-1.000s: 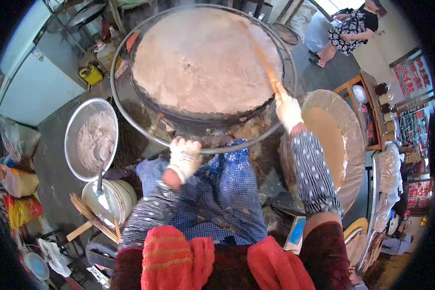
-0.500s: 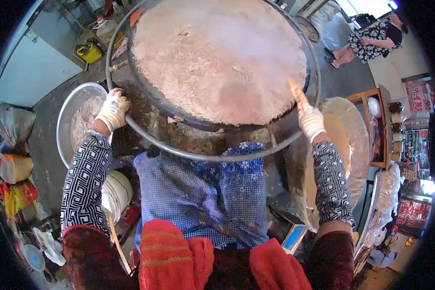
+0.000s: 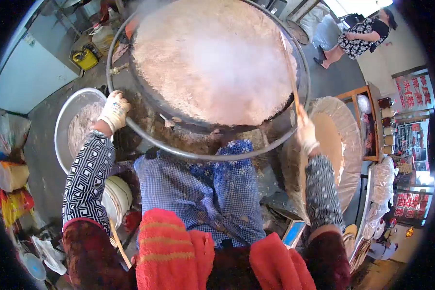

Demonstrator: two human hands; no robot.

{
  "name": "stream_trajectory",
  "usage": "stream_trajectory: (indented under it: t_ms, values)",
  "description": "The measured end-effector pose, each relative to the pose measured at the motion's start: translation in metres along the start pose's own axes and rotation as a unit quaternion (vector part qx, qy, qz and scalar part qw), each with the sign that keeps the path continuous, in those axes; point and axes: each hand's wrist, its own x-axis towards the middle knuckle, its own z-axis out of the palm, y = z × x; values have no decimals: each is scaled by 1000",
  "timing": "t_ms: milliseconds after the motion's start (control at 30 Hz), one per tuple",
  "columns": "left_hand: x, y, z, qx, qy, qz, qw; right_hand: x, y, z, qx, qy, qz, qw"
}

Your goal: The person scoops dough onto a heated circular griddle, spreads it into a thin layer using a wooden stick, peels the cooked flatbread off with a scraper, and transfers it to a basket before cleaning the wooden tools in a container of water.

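My left hand [image 3: 114, 111], in a white glove, is closed on the round metal rail [image 3: 150, 140] that circles a large griddle. In my gloved right hand [image 3: 306, 131] is a long, thin wooden spatula [image 3: 294, 86], which lies along the right edge of the griddle. A thin, pale brown pancake sheet [image 3: 179, 72] covers the hot plate, whose dark rim [image 3: 152, 105] shows around it. Steam hides part of the sheet's middle and right side.
A metal basin [image 3: 63, 121] with greyish batter stands at left, above a white bucket [image 3: 123, 191]. Right of the griddle, brown round sheets [image 3: 326, 128] lie on plastic-covered support. A wooden cabinet [image 3: 374, 121] and a standing person [image 3: 360, 41] are farther right.
My right hand has moved slightly down and left, and the spatula now lies along the griddle's edge. Steam has thickened over the middle. My left hand stays on the rail.
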Motion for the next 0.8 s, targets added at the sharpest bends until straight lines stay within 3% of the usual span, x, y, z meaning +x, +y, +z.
stream_trajectory:
  t_ms: [67,100,133,167,200,233,267,300,333,367,400,467,500,533,567,600,633,667,700,733,767,800]
  values:
    - [-10,34,-24,-34,88,3,996,-52,-45,-13,94,-15,31,995]
    - [-6,56,-8,-61,74,-32,995,-77,-71,-19,177,-24,76,981]
    - [-7,81,7,-86,54,-77,992,-96,-103,-24,293,-105,234,921]
    - [-16,114,-39,-73,101,-75,989,-118,-115,-10,335,-103,215,912]
    - [-8,147,-22,-118,83,-117,983,-135,-127,5,377,-104,195,899]
    - [-15,177,-65,-117,42,-94,988,-145,-148,8,399,-119,175,892]
    - [-13,223,-53,-182,144,-164,959,-154,-169,10,421,-134,155,884]
    - [-11,252,-99,-182,46,-115,975,-157,-182,15,462,-169,143,859]
    - [-15,272,-124,-271,33,-76,959,-155,-195,14,464,-182,110,860]
    - [-23,297,-129,-304,239,-94,917,-152,-209,13,467,-194,77,859]
    - [-34,317,-123,-326,434,-106,833,-158,-232,1,462,-196,92,860]
    - [-62,304,-115,-535,246,-201,783,-170,-280,-22,454,-200,122,860]
    - [-68,294,-89,-547,330,-284,716,-172,-269,-16,457,-177,74,868]
    - [-78,275,-69,-380,329,-373,780,-177,-274,-20,484,-170,70,856]
    - [-72,247,-52,-453,504,-526,514,-183,-278,-25,510,-163,65,842]
    - [-80,220,-19,-703,440,-507,234,-189,-287,-29,511,-161,58,842]
    - [-103,191,4,-787,426,-429,120,-200,-291,-32,505,-164,68,845]
    - [-116,180,31,-629,422,-491,430,-211,-292,-35,500,-164,80,847]
    - [-129,168,61,-337,389,-578,633,-219,-289,-33,499,-170,87,845]
    - [-129,150,94,-572,415,-559,434,-228,-286,-34,501,-170,87,844]
    - [-129,132,126,-700,442,-540,154,-234,-278,-33,514,-163,120,834]
    - [-140,118,87,-741,475,-459,-124,-241,-267,-28,526,-158,153,822]
